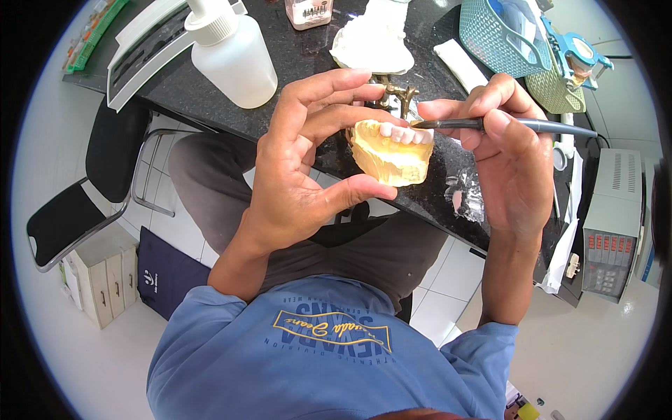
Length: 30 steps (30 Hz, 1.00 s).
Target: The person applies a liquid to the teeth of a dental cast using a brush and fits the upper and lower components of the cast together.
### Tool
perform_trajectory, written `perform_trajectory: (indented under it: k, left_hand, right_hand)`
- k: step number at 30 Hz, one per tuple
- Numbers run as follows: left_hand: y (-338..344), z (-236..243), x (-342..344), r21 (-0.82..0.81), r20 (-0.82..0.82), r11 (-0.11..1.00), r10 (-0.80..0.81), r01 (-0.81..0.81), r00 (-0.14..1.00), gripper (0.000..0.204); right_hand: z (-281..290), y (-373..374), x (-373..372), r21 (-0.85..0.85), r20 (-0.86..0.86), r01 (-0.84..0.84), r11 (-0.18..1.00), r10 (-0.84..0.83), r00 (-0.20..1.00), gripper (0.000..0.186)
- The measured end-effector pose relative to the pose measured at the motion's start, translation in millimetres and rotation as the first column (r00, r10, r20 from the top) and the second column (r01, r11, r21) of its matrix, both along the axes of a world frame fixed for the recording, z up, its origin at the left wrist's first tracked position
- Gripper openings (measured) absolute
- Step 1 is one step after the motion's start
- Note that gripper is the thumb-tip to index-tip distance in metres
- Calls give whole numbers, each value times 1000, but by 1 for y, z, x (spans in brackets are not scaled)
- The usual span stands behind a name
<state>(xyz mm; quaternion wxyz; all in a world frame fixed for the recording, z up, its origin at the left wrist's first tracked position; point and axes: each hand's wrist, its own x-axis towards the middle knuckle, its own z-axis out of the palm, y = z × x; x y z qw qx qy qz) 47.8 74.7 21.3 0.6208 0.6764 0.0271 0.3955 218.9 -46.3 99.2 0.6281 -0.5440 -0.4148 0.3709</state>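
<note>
My left hand (pixel 294 168) grips a yellow dental cast (pixel 385 164) with a row of white teeth (pixel 406 134) along its top. In my right hand (pixel 511 154) is a slim dark instrument (pixel 532 124), held like a pen, its thin tip at the upper edge of the teeth. A brass articulator frame (pixel 407 94) shows behind the cast, partly covered by my left fingers. On the dark speckled bench (pixel 210 110) below my right hand lies a smudged patch of powder with a pink lump (pixel 458 201).
A white bottle (pixel 234 66), curved white frame (pixel 122 66), small jar (pixel 308 12) and white plaster piece (pixel 371 49) sit on the bench. Baskets (pixel 500 42) are at back right, a grey machine (pixel 609 217) at right, a black chair (pixel 66 224) at left.
</note>
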Motion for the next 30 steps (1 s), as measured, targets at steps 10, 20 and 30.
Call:
perform_trajectory:
  k: [10, 20, 30]
  left_hand:
    - [1, 4, 0, -8, 23, 998, -58, 58, 998, 81]
    - [-2, 16, -15, 209, -75, 969, 148, -129, 986, 83]
    - [1, 26, -6, 412, -77, 904, 154, -109, 985, 85]
  right_hand:
    - [-1, -9, 6, 157, -114, 104, 982, -86, 990, 17]
    - [-6, -58, -18, 506, 49, 450, 736, -545, 837, 30]
    - [-38, -82, -43, 376, 154, 505, 777, -590, 793, 34]
